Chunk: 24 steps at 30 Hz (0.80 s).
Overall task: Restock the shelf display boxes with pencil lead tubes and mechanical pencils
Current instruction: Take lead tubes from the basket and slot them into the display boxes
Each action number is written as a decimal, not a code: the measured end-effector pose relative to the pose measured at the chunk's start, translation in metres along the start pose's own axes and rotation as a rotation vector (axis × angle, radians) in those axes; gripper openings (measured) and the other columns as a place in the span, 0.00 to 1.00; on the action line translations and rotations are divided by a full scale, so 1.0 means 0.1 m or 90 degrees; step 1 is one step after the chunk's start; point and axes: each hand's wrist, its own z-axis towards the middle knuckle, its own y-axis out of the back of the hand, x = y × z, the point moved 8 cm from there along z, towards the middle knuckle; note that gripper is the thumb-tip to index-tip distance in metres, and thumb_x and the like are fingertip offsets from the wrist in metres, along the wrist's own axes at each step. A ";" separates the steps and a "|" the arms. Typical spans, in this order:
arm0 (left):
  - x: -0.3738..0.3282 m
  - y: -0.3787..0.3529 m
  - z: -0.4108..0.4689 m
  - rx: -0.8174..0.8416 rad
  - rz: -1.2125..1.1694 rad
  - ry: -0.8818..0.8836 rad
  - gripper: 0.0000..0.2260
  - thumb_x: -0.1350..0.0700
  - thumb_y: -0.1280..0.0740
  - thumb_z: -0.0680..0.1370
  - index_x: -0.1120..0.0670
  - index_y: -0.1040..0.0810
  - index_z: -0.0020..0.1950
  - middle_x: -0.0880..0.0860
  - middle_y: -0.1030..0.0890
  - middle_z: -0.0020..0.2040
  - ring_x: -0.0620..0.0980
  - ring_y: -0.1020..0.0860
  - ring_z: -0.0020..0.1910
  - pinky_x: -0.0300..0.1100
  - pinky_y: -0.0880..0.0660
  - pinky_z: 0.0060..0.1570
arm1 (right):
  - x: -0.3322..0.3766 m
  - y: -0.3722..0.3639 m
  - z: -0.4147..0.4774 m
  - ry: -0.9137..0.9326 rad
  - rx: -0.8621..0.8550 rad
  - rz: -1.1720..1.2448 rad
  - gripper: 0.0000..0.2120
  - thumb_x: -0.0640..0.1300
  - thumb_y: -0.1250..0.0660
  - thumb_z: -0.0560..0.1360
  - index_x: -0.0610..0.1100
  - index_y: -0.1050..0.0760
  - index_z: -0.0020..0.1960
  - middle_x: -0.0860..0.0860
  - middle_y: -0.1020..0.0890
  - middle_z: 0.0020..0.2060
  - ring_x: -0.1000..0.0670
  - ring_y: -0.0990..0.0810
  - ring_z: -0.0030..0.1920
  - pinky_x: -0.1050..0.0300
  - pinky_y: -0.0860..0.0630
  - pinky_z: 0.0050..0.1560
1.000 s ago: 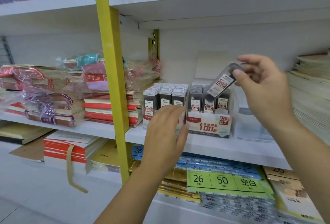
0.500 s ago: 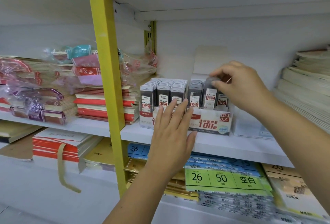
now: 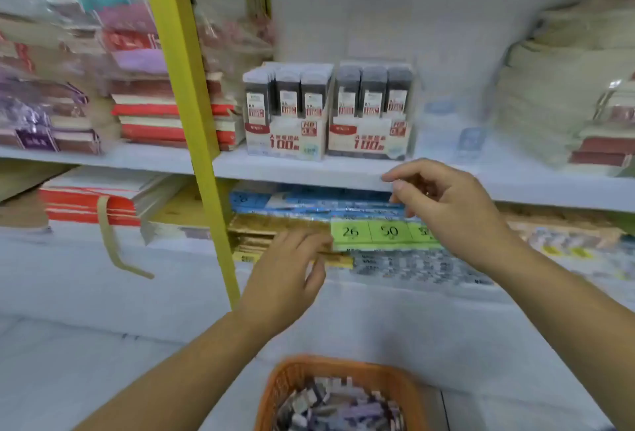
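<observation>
The left display box [image 3: 285,138] and the right display box [image 3: 367,138] each read "100" in red; the green label [image 3: 369,232] below reads "26" and "50".

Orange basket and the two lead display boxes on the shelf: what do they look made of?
Orange mesh basket: likely moulded plastic, matte, going by its uniform colour and latticed wall. Left display box and right display box: printed card fronts, it seems; the right one shows a glossy clear casing, probably plastic.
</observation>
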 end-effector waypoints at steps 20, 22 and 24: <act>0.98 -2.53 -3.34 0.575 -0.105 0.619 0.30 0.50 0.28 0.77 0.56 0.33 0.76 0.56 0.28 0.73 0.55 0.32 0.72 0.49 0.35 0.72 | -3.31 -2.68 -3.43 -0.659 0.493 -0.087 0.23 0.50 0.29 0.75 0.45 0.26 0.67 0.47 0.23 0.64 0.48 0.24 0.62 0.56 0.29 0.60; 1.02 -2.61 -3.40 0.563 -0.108 0.658 0.31 0.49 0.28 0.77 0.55 0.34 0.77 0.55 0.28 0.74 0.55 0.31 0.72 0.49 0.35 0.71 | -3.36 -2.91 -3.48 -0.657 0.521 -0.106 0.29 0.56 0.29 0.74 0.46 0.31 0.70 0.46 0.26 0.66 0.46 0.24 0.62 0.54 0.30 0.59; 1.01 -2.62 -3.37 0.540 -0.104 0.688 0.31 0.49 0.28 0.78 0.54 0.35 0.77 0.54 0.29 0.74 0.55 0.30 0.72 0.48 0.34 0.70 | -3.35 -2.97 -3.49 -0.651 0.531 -0.155 0.31 0.57 0.29 0.73 0.46 0.33 0.70 0.46 0.26 0.65 0.46 0.23 0.58 0.53 0.27 0.57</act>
